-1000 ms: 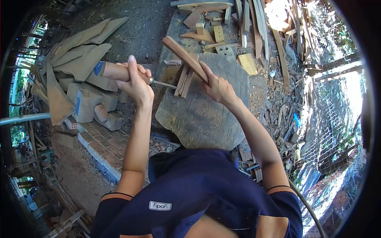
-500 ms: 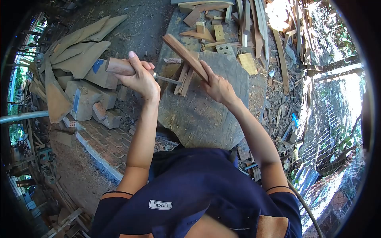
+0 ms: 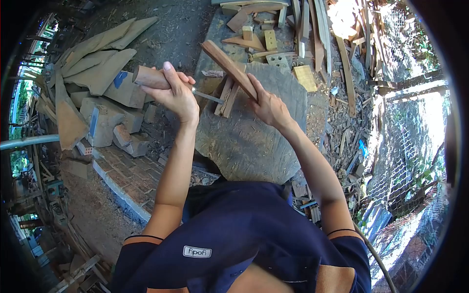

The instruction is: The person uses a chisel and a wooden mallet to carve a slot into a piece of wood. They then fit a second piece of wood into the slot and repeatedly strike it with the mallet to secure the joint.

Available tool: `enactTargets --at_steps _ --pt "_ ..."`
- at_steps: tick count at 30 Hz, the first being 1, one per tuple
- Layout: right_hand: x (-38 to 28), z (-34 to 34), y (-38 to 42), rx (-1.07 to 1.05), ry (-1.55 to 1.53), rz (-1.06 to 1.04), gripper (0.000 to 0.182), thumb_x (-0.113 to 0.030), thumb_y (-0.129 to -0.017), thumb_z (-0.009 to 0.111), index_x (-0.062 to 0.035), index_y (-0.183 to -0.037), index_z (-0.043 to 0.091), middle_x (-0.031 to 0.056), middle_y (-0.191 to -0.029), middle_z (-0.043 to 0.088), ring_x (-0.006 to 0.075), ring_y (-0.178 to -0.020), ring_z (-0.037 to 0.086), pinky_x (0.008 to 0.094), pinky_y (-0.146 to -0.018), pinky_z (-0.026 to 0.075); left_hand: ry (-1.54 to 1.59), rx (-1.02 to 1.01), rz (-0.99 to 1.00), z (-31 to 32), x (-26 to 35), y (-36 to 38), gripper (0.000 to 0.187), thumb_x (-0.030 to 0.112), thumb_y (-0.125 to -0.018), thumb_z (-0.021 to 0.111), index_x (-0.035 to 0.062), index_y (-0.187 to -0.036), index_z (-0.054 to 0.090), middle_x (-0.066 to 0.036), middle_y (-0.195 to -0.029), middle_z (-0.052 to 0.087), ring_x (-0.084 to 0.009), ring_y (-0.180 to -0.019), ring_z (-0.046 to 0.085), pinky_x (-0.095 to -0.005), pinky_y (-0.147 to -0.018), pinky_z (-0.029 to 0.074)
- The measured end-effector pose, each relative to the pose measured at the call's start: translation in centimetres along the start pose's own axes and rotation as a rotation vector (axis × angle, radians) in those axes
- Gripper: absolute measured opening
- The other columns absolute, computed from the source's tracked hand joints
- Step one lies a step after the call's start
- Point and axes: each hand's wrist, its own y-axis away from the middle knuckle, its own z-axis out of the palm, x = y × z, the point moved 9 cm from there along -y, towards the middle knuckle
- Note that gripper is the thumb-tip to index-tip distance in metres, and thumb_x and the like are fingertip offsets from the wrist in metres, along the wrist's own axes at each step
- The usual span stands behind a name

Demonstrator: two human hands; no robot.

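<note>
My left hand (image 3: 180, 101) is closed around the wooden handle of a chisel (image 3: 207, 96), thumb lying along the handle. The thin metal blade slants right and its tip meets a grooved piece of wood (image 3: 225, 103) with rough, splintered material in the groove. In my right hand (image 3: 270, 108), fingers wrapped round its near end, is a long brown wooden bar (image 3: 225, 63). That bar extends up and left above the grooved piece, partly covering its far end. Beneath it all lies a wide, worn wooden slab (image 3: 249, 146) with small chips on it.
Small wood blocks (image 3: 269, 40) and offcuts lie beyond the slab, with a flat yellowish piece (image 3: 305, 78) at its far right. Stacked boards (image 3: 100, 73) and brick rubble (image 3: 129, 139) are at left. Long strips (image 3: 347, 78) and wire mesh (image 3: 405, 151) line the right.
My left hand and the chisel handle have shifted slightly right, the blade tip staying at the groove. My right hand and the wooden bar are almost where they were.
</note>
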Motion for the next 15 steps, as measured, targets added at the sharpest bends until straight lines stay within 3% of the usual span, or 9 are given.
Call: enactTargets --at_steps 6,8,12,13,15 --pt "-0.1 0.0 0.0 0.017 0.001 -0.017 0.073 -0.023 -0.088 0.055 -0.0219 -0.152 0.021 0.026 -0.105 0.066 0.0433 -0.1 0.064 0.0495 -0.089 0.05 -0.027 0.044 0.095 0.7 0.3 0.7 0.049 0.012 -0.096 0.059 0.0012 -0.129 0.024 -0.011 -0.091 0.052 -0.0097 -0.053 0.052 -0.0239 -0.043 0.048" --pt "-0.1 0.0 0.0 0.001 0.0 -0.006 0.073 -0.023 -0.088 0.055 -0.0219 -0.152 0.02 0.0261 -0.105 0.066 0.0433 -0.1 0.064 0.0497 -0.089 0.05 -0.04 -0.027 0.105 1.5 -0.2 0.8 0.046 0.011 -0.096 0.059 0.0021 -0.127 0.025 -0.012 -0.094 0.052 -0.0096 -0.051 0.051 -0.0212 -0.04 0.048" --pt "-0.2 -0.1 0.0 0.003 0.003 -0.008 0.072 -0.023 -0.088 0.055 -0.0218 -0.152 0.021 0.027 -0.106 0.065 0.0438 -0.101 0.063 0.0502 -0.09 0.049 -0.054 0.036 0.079 1.7 -1.1 0.2 0.04 0.011 -0.094 0.061 0.0011 -0.118 0.03 -0.012 -0.088 0.054 -0.0093 -0.051 0.053 -0.0185 -0.038 0.044" --pt "0.2 0.1 -0.2 0.008 0.008 -0.018 0.072 -0.023 -0.088 0.055 -0.0218 -0.152 0.021 0.027 -0.106 0.065 0.0438 -0.101 0.063 0.0502 -0.09 0.049 -0.111 0.052 0.07 1.3 -1.7 -0.1 0.042 0.014 -0.093 0.064 -0.0006 -0.116 0.032 -0.015 -0.089 0.056 -0.015 -0.058 0.06 -0.0255 -0.044 0.048" --pt "0.6 0.6 -1.1 -0.016 0.006 -0.058 0.072 -0.024 -0.089 0.055 -0.0218 -0.152 0.021 0.0264 -0.107 0.066 0.0405 -0.098 0.066 0.048 -0.087 0.051 -0.195 0.026 0.13 1.3 -2.5 -0.5 0.045 0.014 -0.093 0.064 0.0001 -0.118 0.03 -0.014 -0.089 0.055 -0.0122 -0.053 0.055 -0.0244 -0.039 0.044"
